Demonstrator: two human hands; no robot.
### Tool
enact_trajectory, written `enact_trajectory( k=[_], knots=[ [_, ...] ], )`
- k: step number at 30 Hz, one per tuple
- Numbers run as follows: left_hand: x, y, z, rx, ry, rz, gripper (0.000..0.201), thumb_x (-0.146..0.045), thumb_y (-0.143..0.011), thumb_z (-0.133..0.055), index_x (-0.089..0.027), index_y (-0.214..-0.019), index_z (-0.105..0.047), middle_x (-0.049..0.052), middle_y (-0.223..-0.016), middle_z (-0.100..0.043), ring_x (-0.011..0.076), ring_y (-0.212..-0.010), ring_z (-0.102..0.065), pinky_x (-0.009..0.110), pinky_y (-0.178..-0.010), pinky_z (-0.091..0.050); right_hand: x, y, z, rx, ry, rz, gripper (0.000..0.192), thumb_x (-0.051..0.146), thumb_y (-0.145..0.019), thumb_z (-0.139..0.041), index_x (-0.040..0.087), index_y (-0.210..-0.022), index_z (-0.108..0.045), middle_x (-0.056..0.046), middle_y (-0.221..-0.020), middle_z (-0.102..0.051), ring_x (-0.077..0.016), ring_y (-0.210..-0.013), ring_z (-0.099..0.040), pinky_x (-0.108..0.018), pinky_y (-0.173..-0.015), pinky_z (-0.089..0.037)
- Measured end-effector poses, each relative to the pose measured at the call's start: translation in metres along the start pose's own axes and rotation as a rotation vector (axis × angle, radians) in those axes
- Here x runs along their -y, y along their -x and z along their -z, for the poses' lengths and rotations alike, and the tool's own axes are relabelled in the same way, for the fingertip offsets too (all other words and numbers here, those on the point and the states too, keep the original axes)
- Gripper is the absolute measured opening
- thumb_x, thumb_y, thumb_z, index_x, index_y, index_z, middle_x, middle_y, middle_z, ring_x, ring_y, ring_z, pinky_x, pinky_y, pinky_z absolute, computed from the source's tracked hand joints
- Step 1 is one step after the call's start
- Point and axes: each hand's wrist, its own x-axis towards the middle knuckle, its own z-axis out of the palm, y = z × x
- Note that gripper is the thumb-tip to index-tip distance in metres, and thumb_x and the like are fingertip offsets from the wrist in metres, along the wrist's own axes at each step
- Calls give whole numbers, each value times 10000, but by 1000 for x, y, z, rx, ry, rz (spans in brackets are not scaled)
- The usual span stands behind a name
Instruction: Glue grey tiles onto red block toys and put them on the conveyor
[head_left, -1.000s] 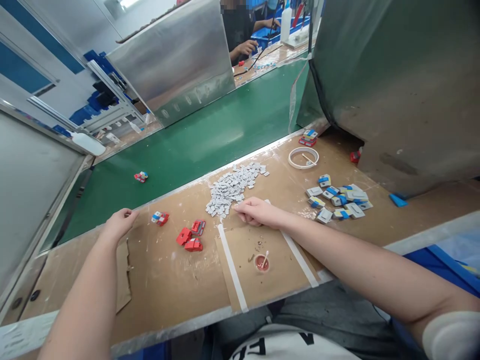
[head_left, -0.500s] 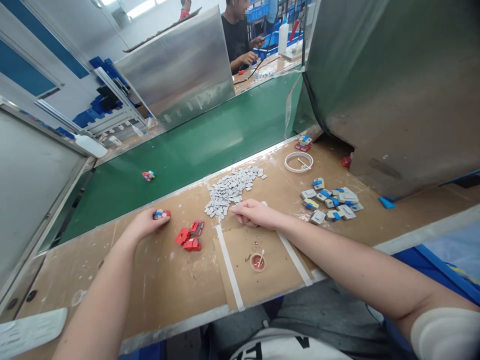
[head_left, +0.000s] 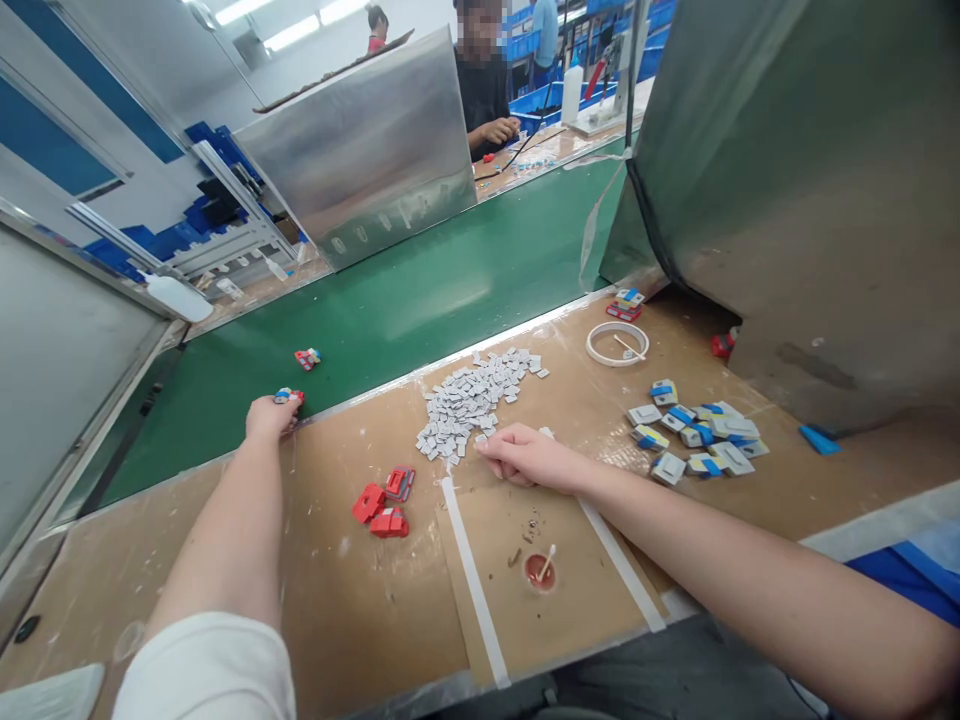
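My left hand (head_left: 268, 416) is closed around a small red, white and blue part (head_left: 289, 396) at the bench's far edge, right beside the green conveyor belt (head_left: 420, 290). A similar part (head_left: 307, 358) lies on the belt just beyond it. My right hand (head_left: 525, 456) rests on the brown bench with its fingertips pinched at the near edge of a pile of small grey chips (head_left: 471, 398); whether it holds a chip I cannot tell. Three red parts (head_left: 384, 500) lie between my hands.
A red cap with a swab (head_left: 541, 570) sits on a taped cardboard mat. Grey and blue parts (head_left: 697, 436) lie at right, a white ring (head_left: 616, 343) behind them, a large metal hood (head_left: 810, 190) beyond. Another person (head_left: 487, 90) works across the belt.
My left hand picked up the red, white and blue part from the bench and carried it to the belt's edge. My right hand stayed by the grey chips.
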Motion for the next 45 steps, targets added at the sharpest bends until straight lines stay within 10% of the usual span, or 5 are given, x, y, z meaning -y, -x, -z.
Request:
enact_trajectory(
  k=[10, 25, 31, 38, 45],
  knots=[
    [-28, -16, -24, -171, 409, 21, 608, -245, -908, -590, -134, -1506, -564, 196, -1291, -719, 200, -878, -785, 231, -594, -567, -3, -1, 6, 37, -33, -13, 542, 653, -912, -703, 208, -657, -527, 101, -468, -347, -50, -415, -239, -230, -426, -147],
    [-92, 237, 5, 350, -115, -472, 551, -727, -841, -689, -296, -1172, -779, 101, -1138, -828, 347, -999, -746, 404, -819, -515, 6, 6, 1, 16, 142, 134, 670, 808, -841, -705, 217, -635, -465, 85, -536, -361, -62, -475, -277, -235, -475, -203],
    [-105, 264, -13, 184, -352, -597, 209, -441, -916, -651, -244, -937, -718, 124, -1016, -812, 396, -1058, -714, 457, -923, -447, 26, 52, 2, -61, 603, 453, 616, 699, -1015, -530, 216, -665, -378, 48, -641, -348, -106, -638, -345, -271, -640, -259],
    [-142, 281, -40, 328, 650, -443, 493, -507, -900, -652, -265, -1329, -648, 36, -1033, -724, 237, -890, -691, 364, -843, -535, 7, 96, 2, -30, 1065, 352, 528, 559, -1042, -589, 202, -678, -451, 15, -642, -464, -131, -618, -332, -322, -661, -168],
    [-175, 288, -91, 541, 1374, -250, 330, -439, -869, -742, -234, -1079, -590, -4, -910, -669, 137, -667, -606, 266, -618, -475, -14, 96, -4, 51, 1044, 381, 421, 400, -1073, -544, 206, -706, -473, 18, -636, -465, -138, -631, -378, -307, -664, -210]
  ],
)
